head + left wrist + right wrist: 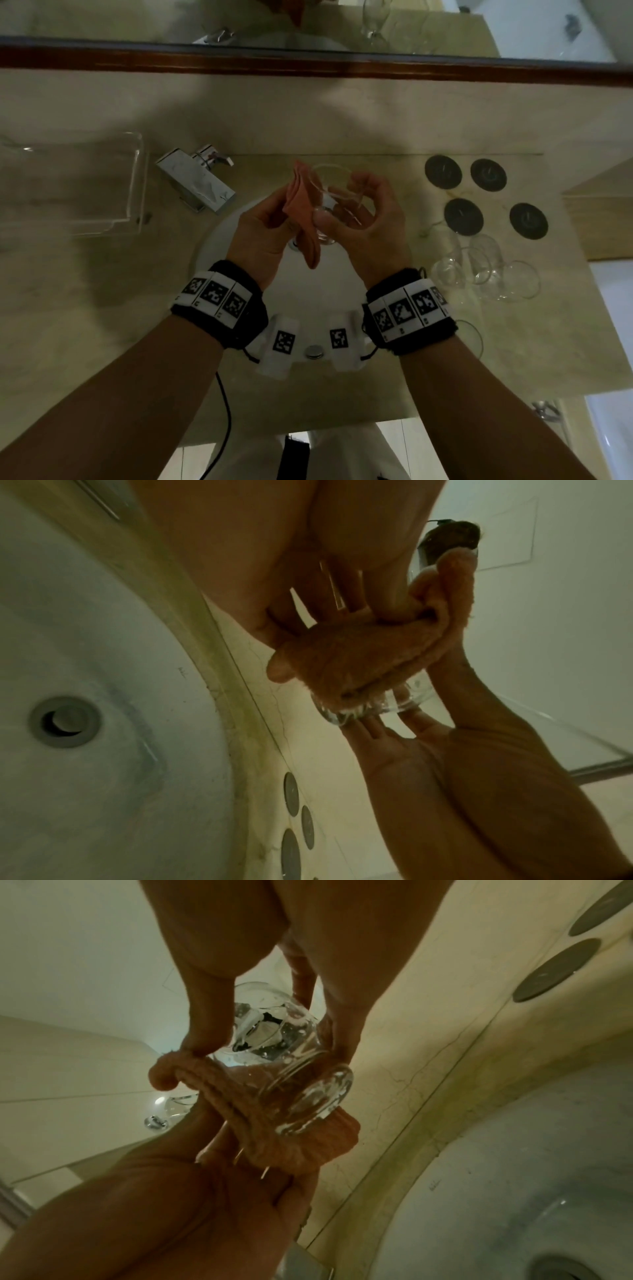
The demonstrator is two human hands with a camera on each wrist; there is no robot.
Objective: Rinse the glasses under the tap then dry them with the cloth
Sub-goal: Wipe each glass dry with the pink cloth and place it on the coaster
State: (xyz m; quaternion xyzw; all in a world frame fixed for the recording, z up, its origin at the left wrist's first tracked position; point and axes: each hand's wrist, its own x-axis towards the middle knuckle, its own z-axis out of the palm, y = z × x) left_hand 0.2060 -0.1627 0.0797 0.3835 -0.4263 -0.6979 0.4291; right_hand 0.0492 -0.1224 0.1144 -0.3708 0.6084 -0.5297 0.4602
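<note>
We are pinching the cloth (301,209) with our left fingers (279,669), thumb on one side and curled fingers on the other, and pressing its fold against the glass (330,205). Our right fingers (202,1031) are curling round the glass, the thumb on its near wall and the others wrapping the far wall, so the right hand (363,219) is carrying it while the left hand (263,233) is working the cloth.

Taking the basin (239,222) as our landmark, we are holding the glass in the air above its middle, clear of the surface (342,120). It is lying tilted, its long axis running from the thick base near our thumbs to the open mouth pointing away from us and up. In the right wrist view droplets are clinging inside the wall, so we judge the drying only partly done. The cloth is lying just left of the glass and touching its outside from the base upward; whether any of it is reaching inside we cannot tell. The next wipe will turn on that: the mouth is facing the left hand's side, so the left fingers are the nearer ones to push cloth in along the axis.

The tap (197,181) is standing at the basin's far left rim. More glasses (479,263) are lying right of the basin, with four dark coasters (486,198) beyond them.
</note>
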